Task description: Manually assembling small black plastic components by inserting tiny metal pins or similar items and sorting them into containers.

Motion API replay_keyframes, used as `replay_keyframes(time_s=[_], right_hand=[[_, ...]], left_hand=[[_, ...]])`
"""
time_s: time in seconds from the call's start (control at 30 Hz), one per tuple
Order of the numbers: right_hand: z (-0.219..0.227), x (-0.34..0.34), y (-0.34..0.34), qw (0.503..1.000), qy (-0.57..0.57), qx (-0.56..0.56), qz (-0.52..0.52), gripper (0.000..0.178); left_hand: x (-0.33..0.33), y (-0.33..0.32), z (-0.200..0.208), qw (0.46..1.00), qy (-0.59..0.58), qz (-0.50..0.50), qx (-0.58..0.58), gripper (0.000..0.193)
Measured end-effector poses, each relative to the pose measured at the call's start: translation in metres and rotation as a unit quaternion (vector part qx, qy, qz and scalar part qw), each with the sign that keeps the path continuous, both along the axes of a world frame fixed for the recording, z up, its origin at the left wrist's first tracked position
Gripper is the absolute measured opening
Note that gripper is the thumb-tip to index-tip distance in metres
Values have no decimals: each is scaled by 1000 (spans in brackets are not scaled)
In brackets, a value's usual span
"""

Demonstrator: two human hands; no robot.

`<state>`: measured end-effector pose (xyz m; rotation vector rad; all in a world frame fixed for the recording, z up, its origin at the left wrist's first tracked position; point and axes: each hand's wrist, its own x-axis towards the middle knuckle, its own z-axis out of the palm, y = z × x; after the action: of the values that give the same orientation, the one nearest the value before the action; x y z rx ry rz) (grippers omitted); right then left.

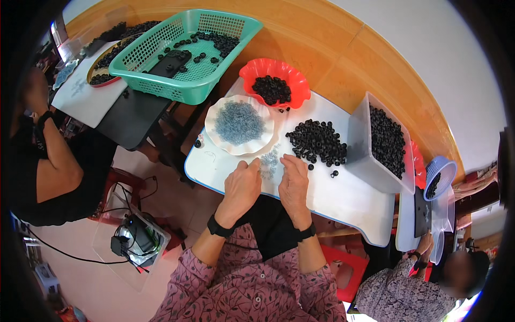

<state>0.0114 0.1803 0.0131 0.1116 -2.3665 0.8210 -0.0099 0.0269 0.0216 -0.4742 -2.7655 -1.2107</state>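
My left hand (pixel 244 185) is closed in a pinch at the near edge of the white table (pixel 343 193). Across from it my right hand (pixel 294 185) has its fingers bent and pressed together. Whatever either one holds is too small or hidden to make out. Between them lies a loose scatter of small clear pieces (pixel 269 165). Just beyond, a white wavy-rimmed dish (pixel 215 140) bears a heap of similar clear grey pieces (pixel 238 123). A pile of small round black parts (pixel 316 140) spreads over the tabletop to the right of my right hand.
A red wavy bowl (pixel 303 88) and a translucent bin (pixel 370 169) contain more black parts. Far left stands a green perforated basket (pixel 188 91). Co-workers sit at left (pixel 59 172) and lower right (pixel 407 287). A clear box with cables (pixel 137 241) stands low at left.
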Motion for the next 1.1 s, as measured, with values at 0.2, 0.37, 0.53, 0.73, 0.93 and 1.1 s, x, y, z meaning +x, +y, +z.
replay_keyframes(time_s=[0.2, 0.37, 0.53, 0.73, 0.93, 1.1], right_hand=[[4, 32, 5, 1000, -2, 20, -10, 32], [10, 56, 10, 999, 8, 24, -31, 20], [9, 58, 44, 996, -6, 17, -91, 20], [5, 36, 62, 990, -49, 11, -130, 23], [-1, 21, 72, 985, -56, 68, -151, 23], [0, 27, 70, 987, -61, -35, -145, 20]], left_hand=[[8, 4, 0, 1000, 16, 9, 9, 34], [12, 4, -1, 997, 49, 41, 38, 32], [24, 3, 7, 991, 66, 15, 115, 27], [58, 7, 41, 960, -34, -96, 260, 22], [84, 20, 35, 927, -134, -193, 291, 20], [82, 28, 15, 926, -138, -170, 309, 15]])
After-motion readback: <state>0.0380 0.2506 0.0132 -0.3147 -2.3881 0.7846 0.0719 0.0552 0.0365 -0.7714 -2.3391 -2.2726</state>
